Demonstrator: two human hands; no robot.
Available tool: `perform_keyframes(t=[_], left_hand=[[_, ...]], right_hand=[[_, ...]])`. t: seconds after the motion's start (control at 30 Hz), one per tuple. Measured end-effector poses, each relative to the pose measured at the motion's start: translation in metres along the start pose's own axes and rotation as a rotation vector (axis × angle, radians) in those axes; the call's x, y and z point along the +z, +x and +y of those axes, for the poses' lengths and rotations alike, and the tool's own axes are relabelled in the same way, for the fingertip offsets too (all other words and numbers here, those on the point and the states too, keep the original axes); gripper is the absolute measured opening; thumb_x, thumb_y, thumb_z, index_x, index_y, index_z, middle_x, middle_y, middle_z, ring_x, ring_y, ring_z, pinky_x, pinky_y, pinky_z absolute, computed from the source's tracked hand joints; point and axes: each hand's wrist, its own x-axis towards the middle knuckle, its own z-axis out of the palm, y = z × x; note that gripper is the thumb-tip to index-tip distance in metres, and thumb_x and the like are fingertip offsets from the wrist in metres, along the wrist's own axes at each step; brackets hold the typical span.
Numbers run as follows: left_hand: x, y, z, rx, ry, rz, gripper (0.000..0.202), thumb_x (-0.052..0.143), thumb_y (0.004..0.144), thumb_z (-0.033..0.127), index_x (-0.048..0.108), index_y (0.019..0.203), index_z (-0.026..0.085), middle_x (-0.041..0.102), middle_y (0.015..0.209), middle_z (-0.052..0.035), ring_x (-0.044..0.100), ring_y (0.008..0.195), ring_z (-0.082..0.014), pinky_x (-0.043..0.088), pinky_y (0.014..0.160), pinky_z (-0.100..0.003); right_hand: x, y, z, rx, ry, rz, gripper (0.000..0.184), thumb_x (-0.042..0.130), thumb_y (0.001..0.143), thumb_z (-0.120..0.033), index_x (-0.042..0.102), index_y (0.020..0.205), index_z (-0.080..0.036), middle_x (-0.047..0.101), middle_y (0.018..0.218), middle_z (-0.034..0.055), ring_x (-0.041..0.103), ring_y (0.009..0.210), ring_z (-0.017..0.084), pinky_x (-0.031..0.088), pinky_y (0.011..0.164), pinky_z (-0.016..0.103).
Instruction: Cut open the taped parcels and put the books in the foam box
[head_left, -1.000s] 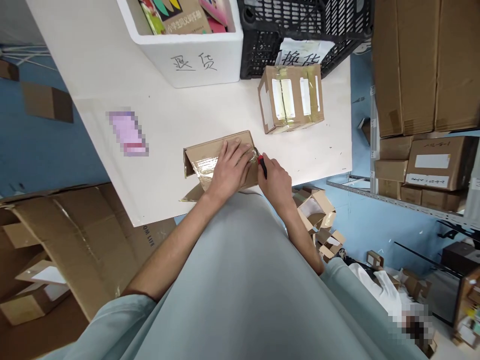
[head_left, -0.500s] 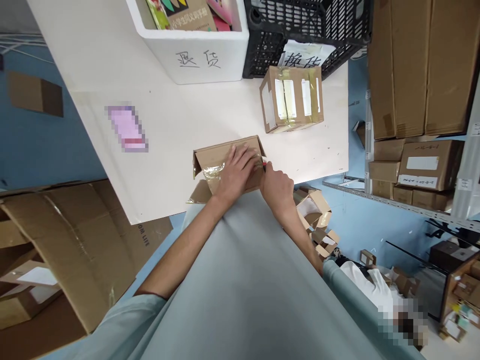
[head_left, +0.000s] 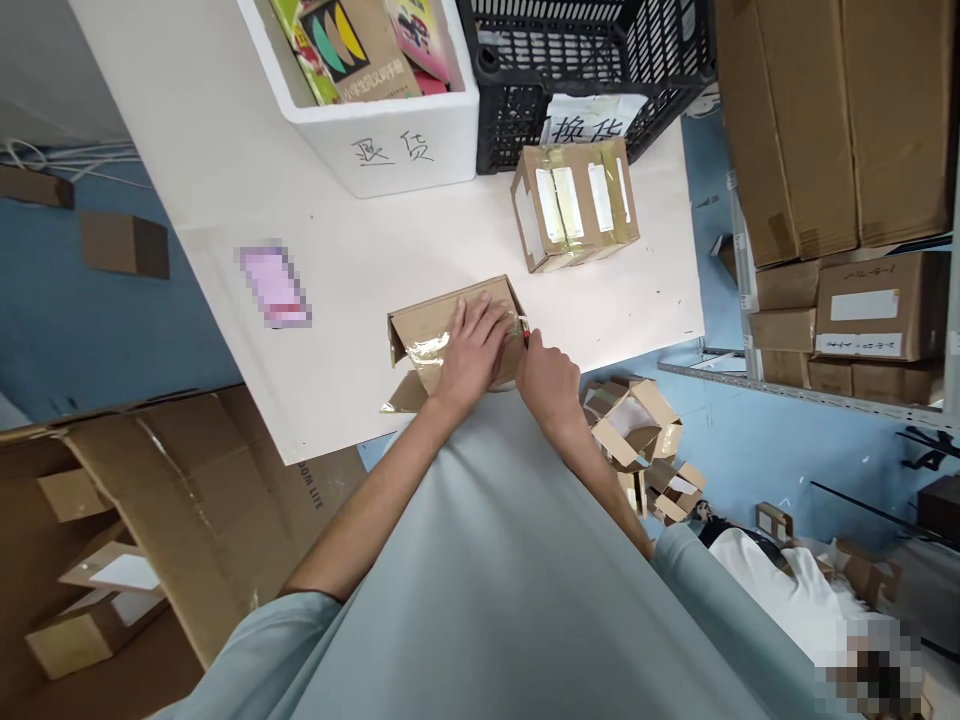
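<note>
A brown cardboard box (head_left: 431, 340) with clear tape across it lies near the table's front edge, a flap sticking out at its left end. My left hand (head_left: 471, 350) rests on top of it, fingers stretched out flat. At the box's right end, my right hand (head_left: 547, 380) is closed around a small red cutter (head_left: 526, 338). Only a bit of the cutter shows beside the taped edge; the rest is hidden in the fist.
Behind stand a taped parcel (head_left: 577, 205), a white foam bin (head_left: 405, 160) with books and a black crate (head_left: 555, 60). A blurred pink phone-like item (head_left: 274, 287) lies left. Opened cartons (head_left: 637, 425) sit on the floor right, near a person in white (head_left: 780, 590).
The camera view has shifted a little. My right hand with the cutter stays by the box's right end, slightly lower along it. My left hand keeps its place on the box.
</note>
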Motion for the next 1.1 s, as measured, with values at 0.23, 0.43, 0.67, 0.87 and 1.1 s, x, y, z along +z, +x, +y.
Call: perform_keyframes(t=[0.23,0.43,0.67,0.87,1.1], left_hand=[[0.001,-0.004,0.003,0.011,0.067,-0.006,0.039,0.042,0.122,0.034,0.070,0.148,0.025,0.070,0.164,-0.0119,0.046,0.171,-0.0329,0.019,0.148,-0.071],[0.002,-0.003,0.002,-0.002,0.107,-0.009,0.040,0.041,0.122,0.033,0.069,0.149,0.022,0.068,0.165,-0.0148,0.044,0.172,-0.0326,0.017,0.147,-0.071],[0.004,-0.012,0.006,0.009,0.171,-0.004,0.037,0.045,0.122,0.032,0.069,0.148,0.024,0.069,0.164,-0.0144,0.047,0.171,-0.0323,0.020,0.146,-0.071],[0.005,-0.014,0.003,0.027,0.180,0.029,0.035,0.049,0.121,0.031,0.069,0.149,0.025,0.069,0.163,-0.0143,0.048,0.170,-0.0331,0.021,0.145,-0.072],[0.006,-0.013,0.001,0.010,0.171,0.049,0.037,0.051,0.121,0.032,0.068,0.153,0.025,0.069,0.164,-0.0145,0.048,0.170,-0.0338,0.020,0.145,-0.073]], right_hand=[[0.012,-0.008,0.005,-0.004,0.038,-0.029,0.060,0.036,0.116,-0.011,0.044,0.175,-0.002,0.085,0.122,0.0279,0.086,0.113,0.030,0.065,0.092,0.037],[0.011,0.002,0.009,-0.039,0.091,-0.031,0.063,0.039,0.116,-0.008,0.038,0.179,-0.003,0.083,0.127,0.0281,0.085,0.118,0.030,0.065,0.096,0.037],[0.002,-0.017,0.023,-0.076,0.130,-0.156,0.065,0.039,0.116,-0.009,0.034,0.180,-0.001,0.085,0.122,0.0268,0.085,0.119,0.032,0.065,0.098,0.038],[0.001,-0.025,0.036,-0.158,0.121,-0.164,0.067,0.038,0.118,-0.015,0.029,0.183,-0.008,0.086,0.118,0.0238,0.086,0.109,0.033,0.065,0.089,0.038],[0.004,0.003,0.037,-0.160,0.147,-0.143,0.068,0.036,0.114,-0.012,0.030,0.181,-0.004,0.085,0.118,0.0252,0.085,0.113,0.033,0.064,0.095,0.039]])
